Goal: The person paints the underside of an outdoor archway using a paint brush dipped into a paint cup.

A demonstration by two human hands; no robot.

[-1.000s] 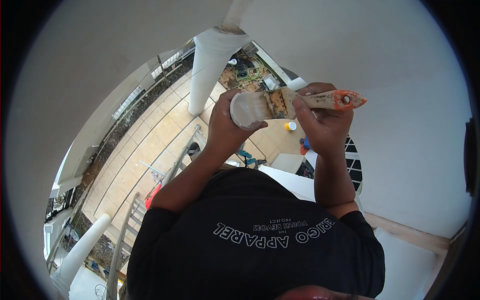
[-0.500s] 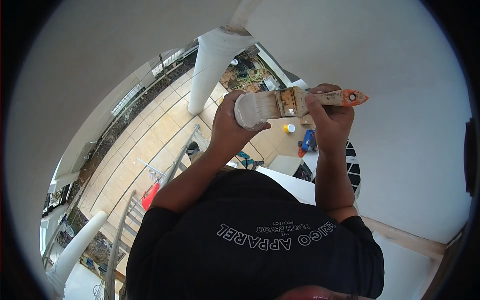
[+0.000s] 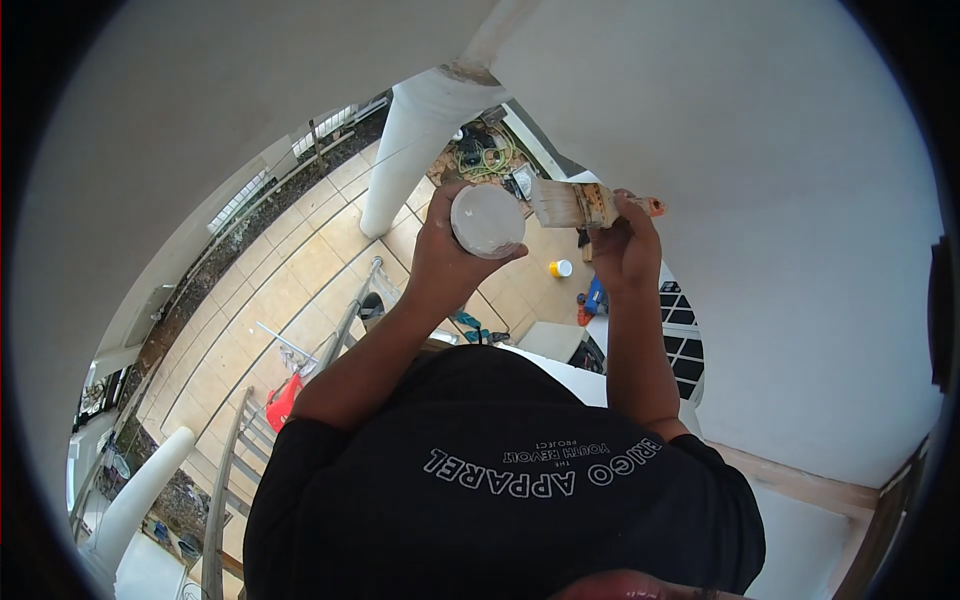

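My left hand (image 3: 440,250) is wrapped round a small round cup (image 3: 488,221) whose open top shows whitish paint. To its right, my right hand (image 3: 628,243) grips the handle of a wide paintbrush (image 3: 590,205). The brush lies nearly level, its pale bristles pointing left at the cup, with a small gap between them. Rusty or brownish stains mark the metal band, and the handle's end is orange.
A white column (image 3: 415,150) stands beyond my left hand. Below are a tiled floor (image 3: 310,260), a metal ladder (image 3: 235,470), a red object (image 3: 283,402), a yellow-and-white container (image 3: 560,268) and a blue tool (image 3: 595,296). A pale wall (image 3: 800,250) rises at right.
The brush has come away from the cup's rim, and its handle now points more away from the camera. The floor and objects below have shifted left in view.
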